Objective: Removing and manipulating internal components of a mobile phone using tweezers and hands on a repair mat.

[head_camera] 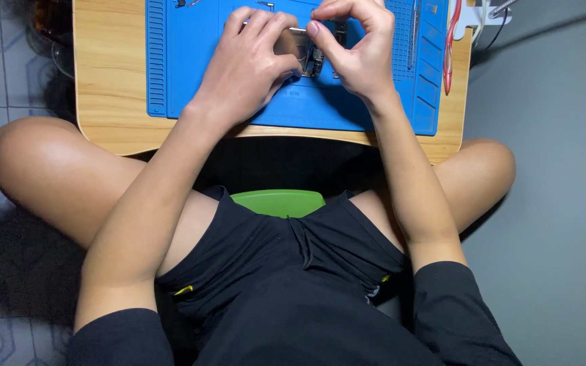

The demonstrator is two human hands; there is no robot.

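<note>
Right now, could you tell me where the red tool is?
In the head view, the red tool lies at the right edge of the blue mat, right of the right hand.

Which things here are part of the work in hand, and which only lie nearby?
In use:
- left hand, steadying the phone
- right hand, pinching at the phone's top
- blue mat under it

Lying about:
- red tool at the mat's right edge
- green seat
- wooden table

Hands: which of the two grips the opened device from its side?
The left hand grips the opened device; the right hand pinches above it.
</note>
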